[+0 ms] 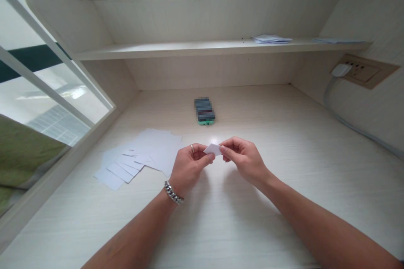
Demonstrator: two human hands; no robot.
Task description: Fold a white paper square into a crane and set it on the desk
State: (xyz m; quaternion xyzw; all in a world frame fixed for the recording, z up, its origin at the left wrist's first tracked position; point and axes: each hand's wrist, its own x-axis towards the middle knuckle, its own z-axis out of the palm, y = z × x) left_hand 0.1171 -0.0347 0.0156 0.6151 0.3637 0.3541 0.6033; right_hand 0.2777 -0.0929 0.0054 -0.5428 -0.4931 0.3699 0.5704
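A small folded piece of white paper (pixel 212 149) is held between both hands above the desk. My left hand (pixel 190 164), with a ring and a chain bracelet, pinches its left side between thumb and fingers. The thumb and fingers of my right hand (pixel 245 156) close on its right corner. Several white paper sheets (pixel 160 145) lie spread and overlapping on the desk, left of my left hand. Beyond the hands lies a dark, pixelated object with a green end (pixel 205 122).
The pale wooden desk (pixel 299 147) has a shelf (pixel 189 48) across its back, with a stack of folded papers (pixel 271 39) on it. At the right wall, a white plug (pixel 341 69) sits in a socket panel, and its cable (pixel 356 128) runs down along the desk's right side.
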